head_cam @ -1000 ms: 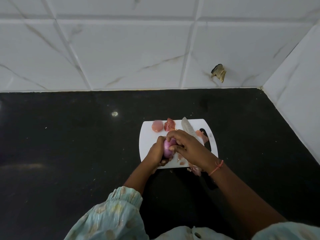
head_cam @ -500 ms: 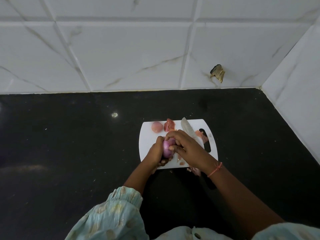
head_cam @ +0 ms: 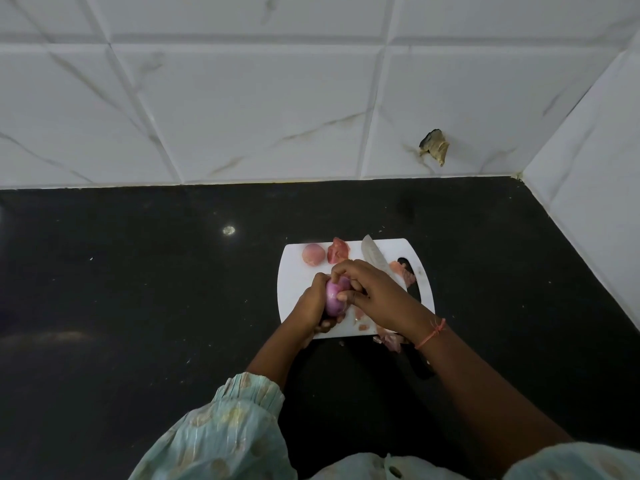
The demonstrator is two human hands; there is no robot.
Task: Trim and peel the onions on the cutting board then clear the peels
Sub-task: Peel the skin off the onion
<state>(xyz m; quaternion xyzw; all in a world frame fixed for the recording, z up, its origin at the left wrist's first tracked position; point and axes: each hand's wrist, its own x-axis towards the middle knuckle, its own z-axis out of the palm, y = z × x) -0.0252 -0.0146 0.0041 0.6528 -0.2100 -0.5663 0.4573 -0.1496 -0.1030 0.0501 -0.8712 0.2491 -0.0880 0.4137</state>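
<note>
Little moved: our left hand (head_cam: 313, 303) still grips onion (head_cam: 335, 296), right hand (head_cam: 375, 292) pinching it; knife (head_cam: 375, 259), peels (head_cam: 337, 254) at board's (head_cam: 294, 271) 12 o'clock.

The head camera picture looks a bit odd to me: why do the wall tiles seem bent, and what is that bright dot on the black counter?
In the head view, the wide-angle lens bows the tile lines; the bright dot is probably a light's reflection on the glossy counter; the hands around the onion look slightly soft.

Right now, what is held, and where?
A purple onion: the left hand grips its left side, and the right hand pinches its top and right side.
</note>
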